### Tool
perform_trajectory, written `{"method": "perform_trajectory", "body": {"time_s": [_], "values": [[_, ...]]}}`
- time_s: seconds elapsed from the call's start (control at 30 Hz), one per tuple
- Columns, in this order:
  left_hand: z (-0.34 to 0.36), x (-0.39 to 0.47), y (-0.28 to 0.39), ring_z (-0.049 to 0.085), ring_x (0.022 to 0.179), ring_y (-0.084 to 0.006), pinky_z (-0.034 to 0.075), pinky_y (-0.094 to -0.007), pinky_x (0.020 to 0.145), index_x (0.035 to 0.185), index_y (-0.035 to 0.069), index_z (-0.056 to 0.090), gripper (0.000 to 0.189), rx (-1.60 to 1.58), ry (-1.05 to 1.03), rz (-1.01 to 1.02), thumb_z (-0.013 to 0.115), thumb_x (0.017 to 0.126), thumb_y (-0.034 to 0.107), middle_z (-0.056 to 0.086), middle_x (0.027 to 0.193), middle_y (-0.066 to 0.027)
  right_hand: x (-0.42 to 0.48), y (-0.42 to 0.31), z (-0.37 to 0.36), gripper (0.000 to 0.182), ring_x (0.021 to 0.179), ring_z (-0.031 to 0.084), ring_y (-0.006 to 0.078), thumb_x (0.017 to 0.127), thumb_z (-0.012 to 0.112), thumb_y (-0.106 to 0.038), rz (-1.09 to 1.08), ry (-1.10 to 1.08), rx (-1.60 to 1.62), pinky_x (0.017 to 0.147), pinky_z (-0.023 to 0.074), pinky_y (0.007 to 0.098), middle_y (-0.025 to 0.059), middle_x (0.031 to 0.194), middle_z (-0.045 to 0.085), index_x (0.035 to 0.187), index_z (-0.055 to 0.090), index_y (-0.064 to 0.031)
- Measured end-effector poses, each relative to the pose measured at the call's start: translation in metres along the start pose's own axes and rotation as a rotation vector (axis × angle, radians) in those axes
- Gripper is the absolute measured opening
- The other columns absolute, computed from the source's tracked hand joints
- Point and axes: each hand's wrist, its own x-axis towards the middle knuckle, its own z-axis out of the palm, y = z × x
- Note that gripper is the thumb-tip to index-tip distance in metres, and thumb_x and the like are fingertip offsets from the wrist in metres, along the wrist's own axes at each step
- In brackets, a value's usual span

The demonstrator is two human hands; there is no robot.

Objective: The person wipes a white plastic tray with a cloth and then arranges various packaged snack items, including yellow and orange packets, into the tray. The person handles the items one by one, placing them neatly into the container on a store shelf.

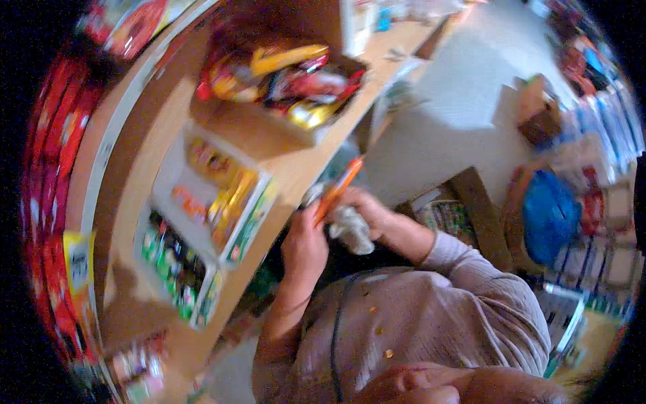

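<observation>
My left hand (305, 242) grips the lower end of a slim orange packet or bar (339, 189), which slants up to the right. Beside it, my right hand (371, 209) is closed around a crumpled whitish cloth (353, 230), its fingers against or just behind the orange item. Both hands are in front of my torso, near the edge of a wooden shelf (287, 177). Blur hides the exact contact of the right fingers with the orange item and any print on it.
On the shelf, a brown cardboard box (247, 118) holds mixed wrapped snacks; white-edged display boxes (202, 252) hold yellow and green packets. Red packets (55, 177) line the far left. An open carton (484, 217), a blue plastic bag (550, 217) and a small cardboard box (540, 108) are at right.
</observation>
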Motion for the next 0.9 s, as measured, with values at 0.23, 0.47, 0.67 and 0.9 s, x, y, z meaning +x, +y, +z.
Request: {"method": "perform_trajectory", "body": {"time_s": [0.23, 0.47, 0.67, 0.9], "values": [[0.012, -0.029, -0.035, 0.058, 0.075, -0.0277, 0.048, -0.0349, 0.068, 0.117, 0.002, 0.047, 0.03, -0.235, -0.048, -0.001, 0.05, 0.091, 0.016, 0.058, 0.094, -0.0158, -0.002, -0.046, -0.008, 0.02, 0.07, 0.059, 0.0113, 0.08, 0.059, -0.01, -0.274, 0.079, -0.156, 0.064, 0.0494, 0.0274, 0.0018, 0.084, 0.063, 0.1, 0.061, -0.0081], [-0.004, -0.034, -0.037, 0.035, 0.052, -0.004, 0.028, -0.0154, 0.046, 0.119, 0.002, 0.045, 0.032, -1.241, -0.315, -0.478, 0.049, 0.094, 0.022, 0.051, 0.079, -0.0033, -0.011, -0.042, 0.027, 0.028, 0.079, 0.062, 0.027, 0.093, 0.049, -0.025, -1.094, 0.252, -1.266, 0.07, 0.0493, 0.0356, 0.0145, 0.09, 0.061, 0.103, 0.058, -0.0002], [-0.018, -0.036, -0.045, 0.039, 0.056, -0.0057, 0.033, -0.0168, 0.049, 0.121, 0.002, 0.046, 0.032, -1.018, -0.242, -0.445, 0.047, 0.094, 0.017, 0.051, 0.082, -0.0032, -0.009, -0.038, 0.023, 0.033, 0.073, 0.058, 0.0327, 0.093, 0.047, -0.027, -0.699, 0.163, -1.337, 0.066, 0.0468, 0.0398, 0.018, 0.078, 0.058, 0.081, 0.054, 0.0022], [-0.014, -0.036, -0.026, 0.054, 0.1, -0.0293, 0.042, -0.0376, 0.089, 0.122, -0.002, 0.047, 0.033, -0.111, -0.06, 0.055, 0.049, 0.09, 0.009, 0.056, 0.11, -0.0165, -0.002, -0.035, 0.01, 0.042, 0.064, 0.05, 0.0112, 0.095, 0.045, -0.037, -0.441, 0.253, -0.917, 0.059, 0.0441, 0.0327, 0.0029, 0.07, 0.055, 0.075, 0.053, -0.0011]]}}
